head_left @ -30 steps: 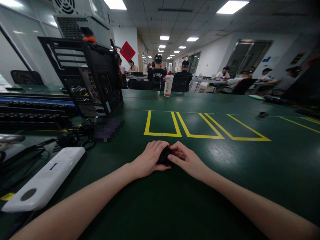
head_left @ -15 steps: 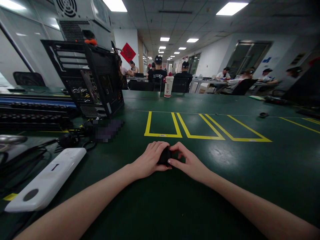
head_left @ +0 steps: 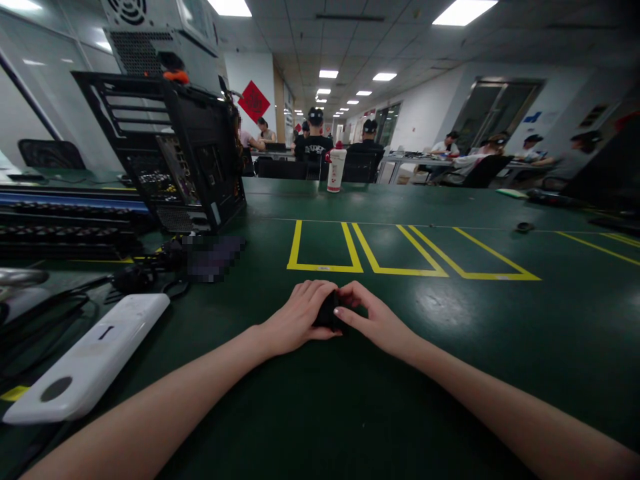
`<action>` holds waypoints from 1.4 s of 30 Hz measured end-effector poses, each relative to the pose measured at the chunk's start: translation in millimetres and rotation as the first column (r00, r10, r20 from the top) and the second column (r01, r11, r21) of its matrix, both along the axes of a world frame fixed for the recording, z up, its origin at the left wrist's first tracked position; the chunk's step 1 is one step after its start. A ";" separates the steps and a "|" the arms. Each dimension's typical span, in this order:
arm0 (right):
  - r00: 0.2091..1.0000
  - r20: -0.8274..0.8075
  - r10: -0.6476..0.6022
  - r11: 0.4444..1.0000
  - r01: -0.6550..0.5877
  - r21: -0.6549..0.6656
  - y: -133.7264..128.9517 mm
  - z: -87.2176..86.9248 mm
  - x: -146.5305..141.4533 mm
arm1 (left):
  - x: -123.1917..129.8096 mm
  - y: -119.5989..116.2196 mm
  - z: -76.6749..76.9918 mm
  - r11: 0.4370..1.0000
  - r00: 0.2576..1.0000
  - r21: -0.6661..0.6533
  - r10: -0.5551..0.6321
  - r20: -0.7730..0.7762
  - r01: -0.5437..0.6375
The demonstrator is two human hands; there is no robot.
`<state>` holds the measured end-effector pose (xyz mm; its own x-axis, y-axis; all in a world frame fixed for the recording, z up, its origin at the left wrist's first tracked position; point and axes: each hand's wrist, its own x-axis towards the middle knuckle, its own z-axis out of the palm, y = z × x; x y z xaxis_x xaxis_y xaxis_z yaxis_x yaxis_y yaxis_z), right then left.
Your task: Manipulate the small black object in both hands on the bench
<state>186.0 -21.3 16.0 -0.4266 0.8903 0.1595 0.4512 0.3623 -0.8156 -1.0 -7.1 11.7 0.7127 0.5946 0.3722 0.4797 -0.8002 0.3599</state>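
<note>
A small black object (head_left: 327,312) sits between my hands just above or on the green table (head_left: 320,413); its kind I cannot make out. My left hand (head_left: 299,315) is wrapped over it from the left, thumb below and fingers across the top. From the right, my right hand (head_left: 376,319) pinches its edge, with the thumb on the near side and the index finger at the top. Much of the object is hidden under the left fingers.
Yellow tape outlines (head_left: 325,269) lie beyond my hands. On the left are a white elongated device (head_left: 90,360), tangled black cables (head_left: 135,277) and an open computer case (head_left: 200,160). A white bottle (head_left: 336,170) with a red lid stands at the table's far side. People sit farther back.
Both hands stay around the black object. My right thumb and fingers have shifted slightly on its edge. The whole view has moved a little.
</note>
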 end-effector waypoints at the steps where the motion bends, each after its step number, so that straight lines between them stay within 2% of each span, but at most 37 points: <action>1: 1.000 0.017 0.008 1.000 -0.008 0.022 -1.0 -0.2 0.7 | 0.1 0.4 -0.9 1.000 1.000 0.001 0.002 0.005 -0.002; 5: 0.998 0.053 0.021 0.992 -0.027 0.123 -6.0 -2.2 3.4 | 0.5 1.7 -4.8 1.000 1.000 0.004 0.010 0.026 -0.010; 9: 0.999 0.036 0.010 0.989 -0.015 0.144 -7.0 -4.2 2.3 | 1.3 2.8 -7.8 1.000 0.999 0.014 0.014 0.040 -0.015; 14: 0.999 -0.032 -0.035 0.996 0.038 0.086 -4.2 -6.1 -1.5 | 1.5 2.5 -7.0 1.000 0.999 0.022 0.012 0.043 -0.013; 18: 0.999 -0.034 0.013 0.999 -0.012 0.030 -4.5 -5.6 -0.9 | 0.2 -0.3 -0.8 1.000 1.000 0.002 0.006 0.019 -0.006; 23: 0.994 -0.071 0.079 0.996 -0.075 0.051 -7.3 -5.0 1.7 | -0.7 -2.3 3.5 1.000 1.000 -0.016 0.010 0.009 -0.010; 28: 0.995 -0.098 0.022 0.997 -0.014 0.080 -5.3 -6.0 0.0 | -0.8 -1.9 3.0 1.000 1.000 -0.014 0.003 0.009 -0.003; 35: 0.996 -0.089 0.028 1.000 -0.028 -0.004 -3.3 -6.7 -1.4 | -0.1 -1.6 3.3 1.000 1.000 -0.015 0.018 -0.008 -0.019; 42: 0.997 -0.049 0.057 0.996 -0.054 0.067 -6.9 -6.2 1.6 | -0.9 0.6 -2.3 1.000 1.000 0.008 0.008 0.020 -0.008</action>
<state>187.6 -28.2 9.8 -0.4650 0.8524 0.2392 0.3878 0.4390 -0.8105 -1.9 -6.5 9.5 0.7003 0.5971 0.3912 0.4785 -0.7993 0.3635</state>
